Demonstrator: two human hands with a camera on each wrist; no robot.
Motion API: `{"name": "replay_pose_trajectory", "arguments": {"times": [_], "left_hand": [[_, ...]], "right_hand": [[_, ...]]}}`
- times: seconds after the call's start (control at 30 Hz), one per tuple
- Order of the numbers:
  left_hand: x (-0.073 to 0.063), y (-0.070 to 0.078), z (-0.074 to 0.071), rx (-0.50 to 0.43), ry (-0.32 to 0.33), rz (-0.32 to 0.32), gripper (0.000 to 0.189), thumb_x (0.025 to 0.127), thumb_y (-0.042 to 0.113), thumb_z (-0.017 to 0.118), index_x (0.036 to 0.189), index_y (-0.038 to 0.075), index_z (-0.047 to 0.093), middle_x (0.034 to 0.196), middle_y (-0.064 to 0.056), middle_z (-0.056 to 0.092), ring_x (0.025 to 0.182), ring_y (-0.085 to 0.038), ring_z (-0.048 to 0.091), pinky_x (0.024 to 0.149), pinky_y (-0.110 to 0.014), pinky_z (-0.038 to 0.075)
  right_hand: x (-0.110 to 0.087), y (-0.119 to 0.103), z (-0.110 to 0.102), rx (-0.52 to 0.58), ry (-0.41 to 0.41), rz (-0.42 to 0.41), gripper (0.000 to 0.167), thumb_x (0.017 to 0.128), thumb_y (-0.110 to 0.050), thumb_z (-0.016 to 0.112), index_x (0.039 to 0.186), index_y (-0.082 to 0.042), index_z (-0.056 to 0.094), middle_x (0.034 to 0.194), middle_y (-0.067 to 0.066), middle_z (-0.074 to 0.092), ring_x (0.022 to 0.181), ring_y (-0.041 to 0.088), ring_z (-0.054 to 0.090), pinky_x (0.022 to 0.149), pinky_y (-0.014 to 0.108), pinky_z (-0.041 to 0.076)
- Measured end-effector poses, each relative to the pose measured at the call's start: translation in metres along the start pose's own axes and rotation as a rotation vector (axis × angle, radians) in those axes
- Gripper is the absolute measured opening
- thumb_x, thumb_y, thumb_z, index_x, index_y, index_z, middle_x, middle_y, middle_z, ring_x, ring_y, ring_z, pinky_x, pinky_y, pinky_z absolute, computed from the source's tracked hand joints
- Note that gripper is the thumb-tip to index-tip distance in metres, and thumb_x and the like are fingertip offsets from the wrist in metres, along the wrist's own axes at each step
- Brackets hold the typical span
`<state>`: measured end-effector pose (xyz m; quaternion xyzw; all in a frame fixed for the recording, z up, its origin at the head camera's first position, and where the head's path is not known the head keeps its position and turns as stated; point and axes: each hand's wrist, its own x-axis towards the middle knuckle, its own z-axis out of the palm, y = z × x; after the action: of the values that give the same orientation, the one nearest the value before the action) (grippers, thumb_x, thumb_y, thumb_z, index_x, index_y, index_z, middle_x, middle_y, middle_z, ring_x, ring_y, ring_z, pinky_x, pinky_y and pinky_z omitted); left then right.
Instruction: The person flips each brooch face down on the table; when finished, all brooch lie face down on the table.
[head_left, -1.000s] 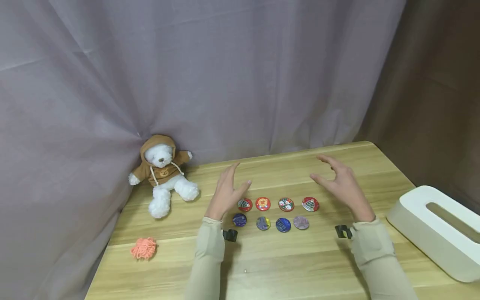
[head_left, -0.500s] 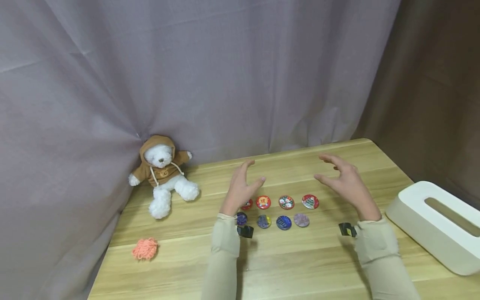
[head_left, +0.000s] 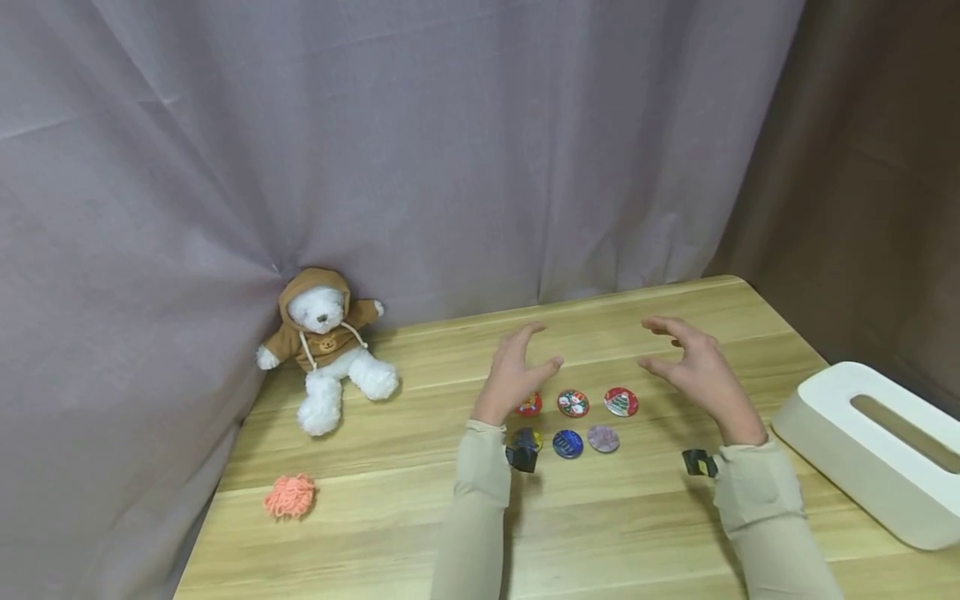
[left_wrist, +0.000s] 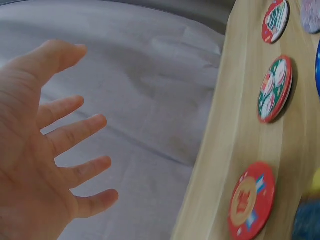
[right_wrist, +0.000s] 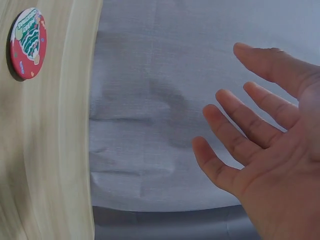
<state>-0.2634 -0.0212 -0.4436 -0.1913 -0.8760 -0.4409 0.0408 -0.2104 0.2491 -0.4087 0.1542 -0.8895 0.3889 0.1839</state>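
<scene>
My left hand (head_left: 514, 377) hovers over the left end of two rows of round button badges, fingers spread and holding nothing. It hides the leftmost badges and part of a red badge with an orange centre (left_wrist: 246, 202). Facing it, my right hand (head_left: 701, 375) is held up to the right of the rows, also holding nothing. Between the hands lie a red-rimmed green badge (head_left: 573, 403) and a red badge with a Christmas tree (head_left: 621, 402). In the nearer row are a dark blue badge (head_left: 567, 444), a pale purple badge (head_left: 603, 438) and a blue-and-yellow badge (head_left: 534, 437), partly covered.
A white teddy bear (head_left: 324, 354) in a brown hoodie sits at the back left. Nearer on that side is a coral yarn bundle (head_left: 290, 497). On the right stands a white box (head_left: 862, 450) with a slot on top. A grey curtain (head_left: 480, 167) hangs behind the table.
My left hand has moved to the right across the badges, covering the leftmost ones. My right hand has shifted only slightly to the right. The badges lie as before.
</scene>
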Motion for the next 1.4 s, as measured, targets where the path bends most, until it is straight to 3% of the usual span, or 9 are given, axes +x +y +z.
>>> {"name": "replay_pose_trajectory", "arguments": {"times": [0.3, 0.57, 0.83, 1.17, 1.4], "left_hand": [[0.008, 0.009, 0.024, -0.018, -0.043, -0.004, 0.060, 0.090, 0.033, 0.073, 0.146, 0.023, 0.052, 0.150, -0.002, 0.050, 0.138, -0.029, 0.041, 0.106, -0.054, 0.038], [0.012, 0.015, 0.042, 0.032, -0.123, 0.032, 0.063, 0.088, 0.018, 0.074, 0.147, 0.018, 0.052, 0.148, -0.002, 0.052, 0.140, -0.027, 0.040, 0.110, -0.051, 0.036], [0.014, 0.015, 0.057, 0.084, -0.192, 0.054, 0.063, 0.086, 0.014, 0.078, 0.144, 0.020, 0.054, 0.144, 0.004, 0.056, 0.140, -0.024, 0.040, 0.112, -0.049, 0.032], [0.014, 0.019, 0.069, 0.192, -0.287, 0.054, 0.054, 0.087, 0.014, 0.078, 0.137, 0.021, 0.060, 0.140, 0.003, 0.059, 0.132, -0.021, 0.048, 0.108, -0.042, 0.039], [0.016, 0.011, 0.080, 0.245, -0.298, 0.064, 0.055, 0.084, 0.015, 0.081, 0.135, 0.020, 0.062, 0.137, 0.003, 0.061, 0.130, -0.022, 0.050, 0.112, -0.041, 0.033]], "right_hand": [[0.001, 0.010, 0.002, 0.003, 0.002, 0.005, 0.053, 0.080, 0.009, 0.076, 0.129, 0.010, 0.057, 0.125, 0.032, 0.061, 0.115, 0.048, 0.055, 0.096, 0.065, 0.038], [0.000, 0.019, 0.007, 0.015, -0.053, 0.033, 0.052, 0.080, 0.008, 0.075, 0.129, 0.010, 0.057, 0.121, 0.030, 0.064, 0.112, 0.048, 0.058, 0.096, 0.063, 0.038], [-0.001, 0.030, 0.010, 0.015, -0.128, 0.075, 0.052, 0.081, 0.005, 0.076, 0.130, 0.010, 0.057, 0.119, 0.030, 0.065, 0.112, 0.049, 0.057, 0.096, 0.065, 0.038], [0.002, 0.043, 0.024, 0.038, -0.276, 0.138, 0.052, 0.082, 0.007, 0.073, 0.131, 0.009, 0.056, 0.122, 0.031, 0.063, 0.118, 0.051, 0.054, 0.098, 0.067, 0.038], [0.002, 0.053, 0.034, 0.063, -0.368, 0.176, 0.056, 0.076, 0.011, 0.074, 0.129, 0.014, 0.055, 0.126, 0.034, 0.059, 0.119, 0.054, 0.052, 0.100, 0.066, 0.039]]}}
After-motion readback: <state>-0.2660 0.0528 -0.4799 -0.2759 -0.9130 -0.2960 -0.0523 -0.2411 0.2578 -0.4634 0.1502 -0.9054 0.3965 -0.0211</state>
